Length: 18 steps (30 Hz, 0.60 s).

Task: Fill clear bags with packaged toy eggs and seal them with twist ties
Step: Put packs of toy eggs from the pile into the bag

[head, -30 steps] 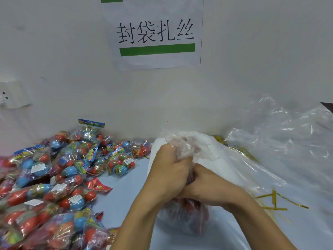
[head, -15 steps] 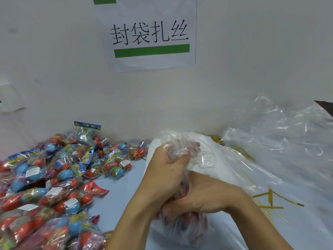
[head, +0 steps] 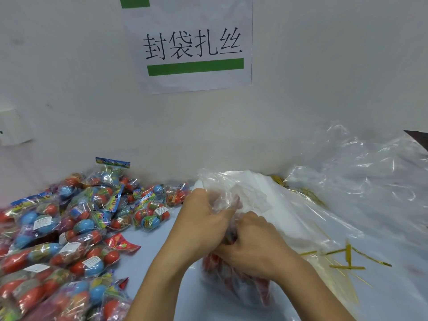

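A clear bag (head: 234,286) filled with packaged toy eggs stands on the table in front of me, its contents partly hidden behind my hands. My left hand (head: 201,225) grips the gathered top of the bag, with crumpled plastic sticking out above its fingers. My right hand (head: 252,246) is curled round the bag's neck just below and to the right, touching the left hand. A big pile of packaged toy eggs (head: 69,235) lies to the left. Gold twist ties (head: 347,260) lie loose on the table to the right.
A stack of empty clear bags (head: 361,181) spreads across the right side, over more gold ties (head: 305,193). A paper sign (head: 192,47) with a green bar hangs on the white wall behind. The bluish tabletop (head: 157,242) shows between the pile and my arms.
Both hands stay closed round the bag's neck. The right hand has shifted a little against the left, and the gathered plastic above the left hand looks tighter.
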Each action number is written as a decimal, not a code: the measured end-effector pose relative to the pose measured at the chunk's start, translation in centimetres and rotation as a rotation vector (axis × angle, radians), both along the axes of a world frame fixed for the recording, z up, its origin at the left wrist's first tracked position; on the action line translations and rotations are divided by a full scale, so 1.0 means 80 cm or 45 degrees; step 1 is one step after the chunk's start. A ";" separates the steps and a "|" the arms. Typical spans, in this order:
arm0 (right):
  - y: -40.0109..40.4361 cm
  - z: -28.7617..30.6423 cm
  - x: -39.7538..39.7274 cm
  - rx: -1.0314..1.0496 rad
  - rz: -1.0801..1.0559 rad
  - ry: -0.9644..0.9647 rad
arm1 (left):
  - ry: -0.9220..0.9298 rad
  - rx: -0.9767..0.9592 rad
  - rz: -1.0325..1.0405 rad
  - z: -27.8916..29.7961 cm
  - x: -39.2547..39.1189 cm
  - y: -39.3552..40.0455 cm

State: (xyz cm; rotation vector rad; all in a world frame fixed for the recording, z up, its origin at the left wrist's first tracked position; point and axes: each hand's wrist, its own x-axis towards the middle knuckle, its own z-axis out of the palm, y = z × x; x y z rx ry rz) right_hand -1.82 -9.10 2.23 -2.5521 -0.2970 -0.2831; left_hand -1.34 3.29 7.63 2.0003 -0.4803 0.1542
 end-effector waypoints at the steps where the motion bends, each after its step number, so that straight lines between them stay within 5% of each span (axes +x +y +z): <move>1: -0.001 -0.001 0.001 0.028 0.002 0.047 | 0.012 -0.013 0.007 -0.001 0.000 -0.001; 7: -0.001 0.007 0.003 0.420 0.263 0.239 | 0.101 -0.233 0.038 -0.009 0.006 0.000; 18: -0.001 0.019 -0.006 0.399 0.364 0.407 | 0.146 -0.311 0.029 -0.023 0.013 -0.003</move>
